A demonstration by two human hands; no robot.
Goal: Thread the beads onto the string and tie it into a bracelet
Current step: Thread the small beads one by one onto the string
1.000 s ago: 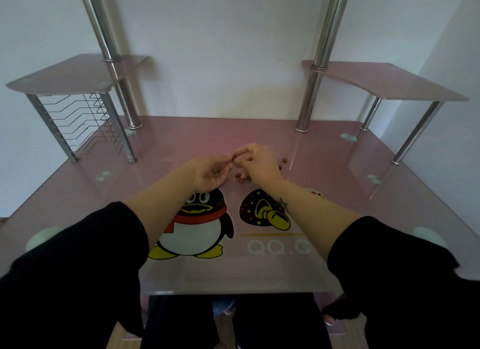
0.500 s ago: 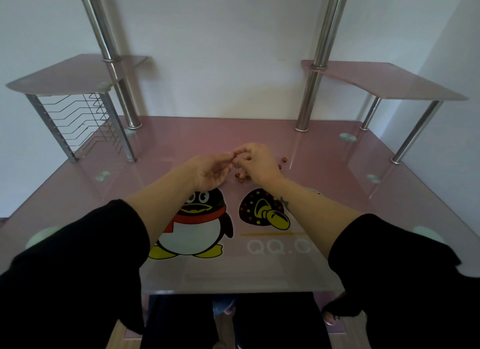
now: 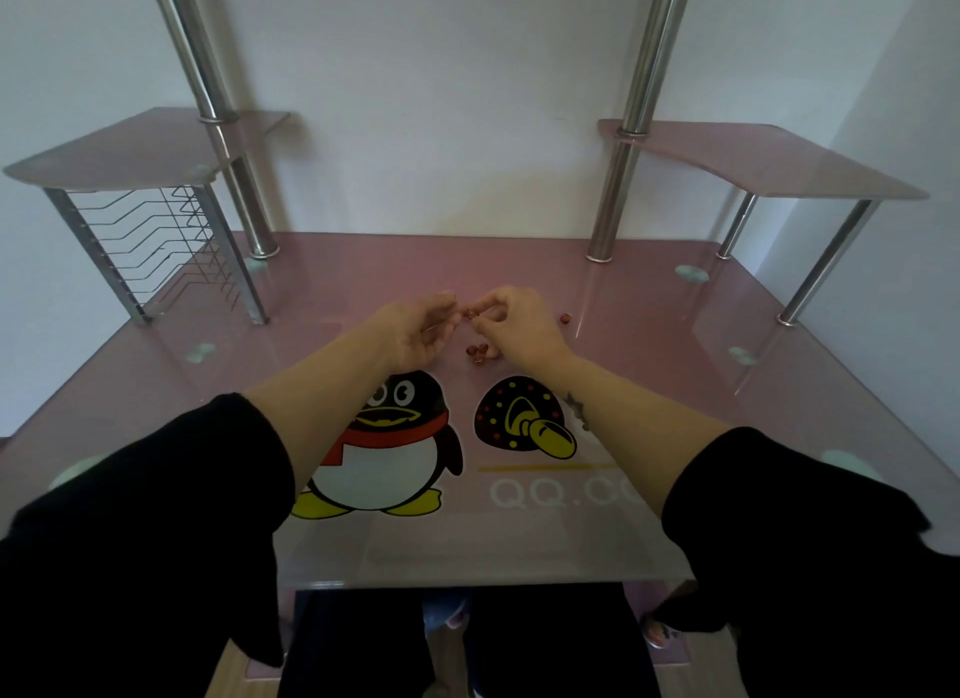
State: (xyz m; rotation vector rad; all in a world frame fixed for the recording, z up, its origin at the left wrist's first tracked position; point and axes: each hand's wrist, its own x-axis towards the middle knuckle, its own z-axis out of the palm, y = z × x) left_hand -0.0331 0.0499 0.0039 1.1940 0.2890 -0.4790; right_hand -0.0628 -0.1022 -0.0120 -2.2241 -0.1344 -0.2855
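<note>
My left hand (image 3: 418,328) and my right hand (image 3: 514,323) meet above the middle of the pink glass desk (image 3: 332,302). A small dark red bead (image 3: 470,313) sits between their fingertips, pinched by my right thumb and forefinger. My left fingers are pinched together right beside it; the string is too thin to make out. A few more red beads (image 3: 478,353) lie on the glass just under the hands, and a single bead (image 3: 565,319) rests to the right of my right hand.
A penguin picture (image 3: 395,437) and a round dark emblem (image 3: 519,416) are printed on the glass near me. Two chrome posts (image 3: 613,198) rise at the back, carrying side shelves (image 3: 769,162). A wire rack (image 3: 156,245) stands at the back left.
The two hands stay together at the same spot; the fingertips have shifted slightly around the bead. The loose beads have not moved.
</note>
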